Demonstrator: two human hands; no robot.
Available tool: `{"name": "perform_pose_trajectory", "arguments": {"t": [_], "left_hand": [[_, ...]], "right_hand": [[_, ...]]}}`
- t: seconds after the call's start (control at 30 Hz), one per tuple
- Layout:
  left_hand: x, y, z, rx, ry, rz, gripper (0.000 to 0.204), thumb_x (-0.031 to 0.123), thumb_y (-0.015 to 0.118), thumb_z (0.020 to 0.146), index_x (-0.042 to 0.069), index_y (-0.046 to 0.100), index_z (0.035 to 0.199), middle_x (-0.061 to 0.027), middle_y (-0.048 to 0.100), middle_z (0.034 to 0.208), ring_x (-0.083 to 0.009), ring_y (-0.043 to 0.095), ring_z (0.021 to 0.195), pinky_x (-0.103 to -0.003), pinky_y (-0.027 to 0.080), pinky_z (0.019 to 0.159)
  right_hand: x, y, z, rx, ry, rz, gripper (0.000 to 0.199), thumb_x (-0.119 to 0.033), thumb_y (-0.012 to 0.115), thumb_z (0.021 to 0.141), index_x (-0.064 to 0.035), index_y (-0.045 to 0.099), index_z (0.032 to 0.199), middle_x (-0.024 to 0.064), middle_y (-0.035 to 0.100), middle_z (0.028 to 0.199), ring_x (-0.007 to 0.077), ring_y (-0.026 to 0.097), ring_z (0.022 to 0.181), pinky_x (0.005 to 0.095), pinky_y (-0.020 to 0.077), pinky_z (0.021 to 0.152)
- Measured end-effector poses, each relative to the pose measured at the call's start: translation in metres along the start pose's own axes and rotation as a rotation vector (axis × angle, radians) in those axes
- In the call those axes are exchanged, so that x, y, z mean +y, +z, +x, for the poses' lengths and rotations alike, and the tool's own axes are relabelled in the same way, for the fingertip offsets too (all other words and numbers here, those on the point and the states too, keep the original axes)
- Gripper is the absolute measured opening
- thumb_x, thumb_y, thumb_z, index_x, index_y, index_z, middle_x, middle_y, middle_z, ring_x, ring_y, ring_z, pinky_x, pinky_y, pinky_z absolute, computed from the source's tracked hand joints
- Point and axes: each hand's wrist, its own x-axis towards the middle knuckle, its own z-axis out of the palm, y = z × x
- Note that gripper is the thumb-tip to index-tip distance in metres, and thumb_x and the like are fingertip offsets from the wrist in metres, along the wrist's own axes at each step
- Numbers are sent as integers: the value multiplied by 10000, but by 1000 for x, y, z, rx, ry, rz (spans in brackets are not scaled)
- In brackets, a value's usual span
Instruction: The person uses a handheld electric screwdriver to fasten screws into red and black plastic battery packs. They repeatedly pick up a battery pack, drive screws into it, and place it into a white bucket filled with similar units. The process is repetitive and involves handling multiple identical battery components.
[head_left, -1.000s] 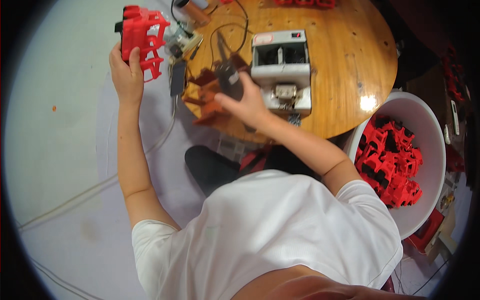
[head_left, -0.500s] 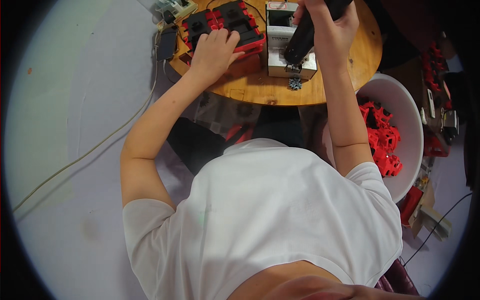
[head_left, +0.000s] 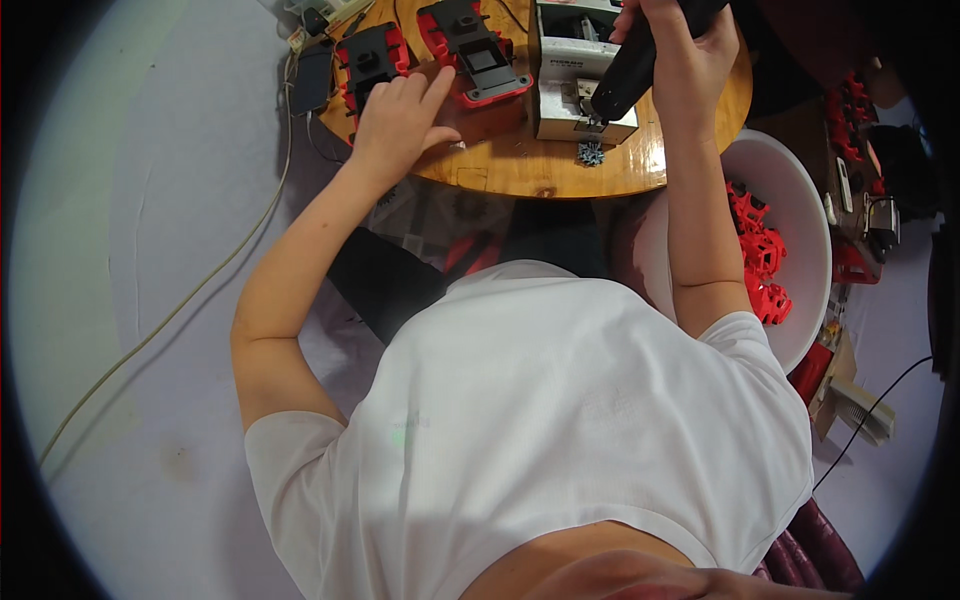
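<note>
My right hand (head_left: 700, 60) is wrapped round a black electric screwdriver (head_left: 640, 70). The driver slants down to the left, its tip at the front of a silver screw feeder box (head_left: 585, 85). On the left, my left hand (head_left: 398, 122) lies over the near end of a red and black plastic housing (head_left: 372, 58), thumb and index finger spread. The hand hides that end, so its contact is partly unseen. A second such housing (head_left: 478, 60) sits just right of it, apart from the first. Several small screws (head_left: 590, 153) cluster at the feeder's front.
Everything stands on a round wooden table (head_left: 500, 180). A white tub (head_left: 812, 250) of red plastic parts (head_left: 765, 255) is at my right. A dark phone (head_left: 312, 78) with a cable lies at the table's left edge. More red parts (head_left: 848, 120) are at the far right.
The two housings, side by side before, now stand apart, the left one shifted left. My left hand has moved left and nearer. The screwdriver stays at the feeder while the view shifts slightly.
</note>
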Motion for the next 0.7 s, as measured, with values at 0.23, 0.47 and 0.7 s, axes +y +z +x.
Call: {"name": "perform_pose_trajectory", "arguments": {"t": [0.23, 0.47, 0.7], "left_hand": [[7, 7, -2, 82, -57, -21, 803, 449, 726, 725, 69, 458, 1380, -82, 549, 1000, -247, 543, 899, -369, 423, 773], [3, 16, 3, -35, -115, -27, 847, 468, 742, 714, 75, 429, 1396, -101, 560, 1043, -255, 559, 933, -374, 438, 765], [3, 10, 12, 144, -139, -176, 774, 537, 666, 797, 61, 447, 1366, -151, 556, 1170, -322, 546, 1075, -405, 435, 871]], "right_hand": [[0, 9, -6, 54, -13, -46, 249, -224, 673, 919, -47, 527, 1015, 45, 562, 721, 122, 575, 580, 280, 477, 521], [-8, 24, -12, 53, -6, -115, 349, -281, 695, 906, -24, 522, 1068, 61, 581, 756, 128, 587, 596, 280, 487, 518], [-9, 15, -11, 63, -37, -142, 354, -290, 705, 901, -25, 512, 1034, 62, 589, 752, 126, 590, 591, 268, 486, 514]]}}
